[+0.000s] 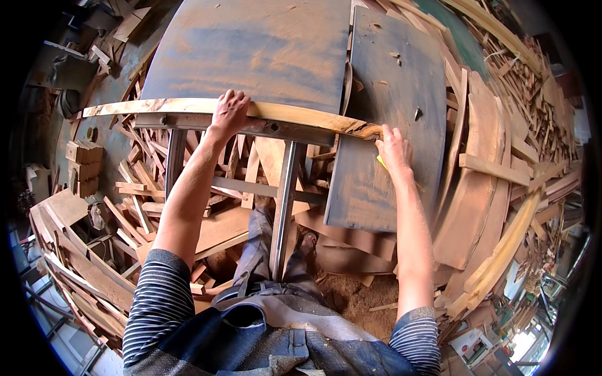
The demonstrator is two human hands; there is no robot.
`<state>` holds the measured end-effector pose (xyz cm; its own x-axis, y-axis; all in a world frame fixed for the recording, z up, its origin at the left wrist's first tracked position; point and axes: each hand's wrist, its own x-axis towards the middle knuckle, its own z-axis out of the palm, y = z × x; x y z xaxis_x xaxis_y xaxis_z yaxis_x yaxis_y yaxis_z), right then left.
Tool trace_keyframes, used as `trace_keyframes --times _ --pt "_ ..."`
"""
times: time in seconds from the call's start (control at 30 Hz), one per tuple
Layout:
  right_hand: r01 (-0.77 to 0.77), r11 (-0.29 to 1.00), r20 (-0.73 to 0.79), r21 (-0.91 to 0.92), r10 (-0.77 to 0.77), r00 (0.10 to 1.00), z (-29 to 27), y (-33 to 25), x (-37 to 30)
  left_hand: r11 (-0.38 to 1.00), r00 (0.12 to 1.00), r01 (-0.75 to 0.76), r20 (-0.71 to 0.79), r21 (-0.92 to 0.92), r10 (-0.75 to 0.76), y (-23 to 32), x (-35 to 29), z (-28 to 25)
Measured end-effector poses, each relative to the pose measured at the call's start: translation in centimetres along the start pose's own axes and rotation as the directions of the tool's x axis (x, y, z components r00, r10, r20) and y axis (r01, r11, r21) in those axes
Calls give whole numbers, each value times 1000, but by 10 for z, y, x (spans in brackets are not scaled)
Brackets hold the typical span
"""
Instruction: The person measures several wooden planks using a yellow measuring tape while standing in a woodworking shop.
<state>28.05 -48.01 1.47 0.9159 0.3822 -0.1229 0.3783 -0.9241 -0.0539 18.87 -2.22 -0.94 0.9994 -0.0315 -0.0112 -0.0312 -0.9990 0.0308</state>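
Observation:
A long, narrow wooden strip (166,106) lies crosswise along the near edge of a dusty metal worktable (251,50). My left hand (231,114) is closed over the strip near its middle, with the fingers on the far side. At the strip's right end, where the wood is dark and split, my right hand (395,151) grips it with bent fingers. Beneath that hand a small bright yellow bit shows, too little of it to name. The right end reaches over a second metal plate (360,188), beyond the gap between the two surfaces.
Offcuts (141,194) are heaped under and left of the table. A metal leg (286,213) stands between me and the pile. Large rough-edged boards (470,188) are stacked on the right. Sawdust (357,301) covers the floor by my feet. Small chips lie on the right plate.

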Motion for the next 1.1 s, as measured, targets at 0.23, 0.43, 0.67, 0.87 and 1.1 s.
trace_keyframes --times 0.23,0.43,0.67,0.87,1.1 --pt "40 999 7 -22 -40 999 -8 11 53 999 998 41 39 28 -42 -13 55 0" --pt "-42 999 5 15 42 999 -10 19 44 998 994 60 93 -11 -59 -16 79 -7" --pt "-259 945 9 198 263 965 -5 60 -59 998 996 62 61 -16 -61 -11 42 5" --pt "-458 594 142 661 500 854 28 122 -253 998 995 56 90 -33 -53 9 -22 7" --pt "-583 -236 493 778 805 331 34 100 -446 998 997 52 -67 28 -50 34 -131 15"
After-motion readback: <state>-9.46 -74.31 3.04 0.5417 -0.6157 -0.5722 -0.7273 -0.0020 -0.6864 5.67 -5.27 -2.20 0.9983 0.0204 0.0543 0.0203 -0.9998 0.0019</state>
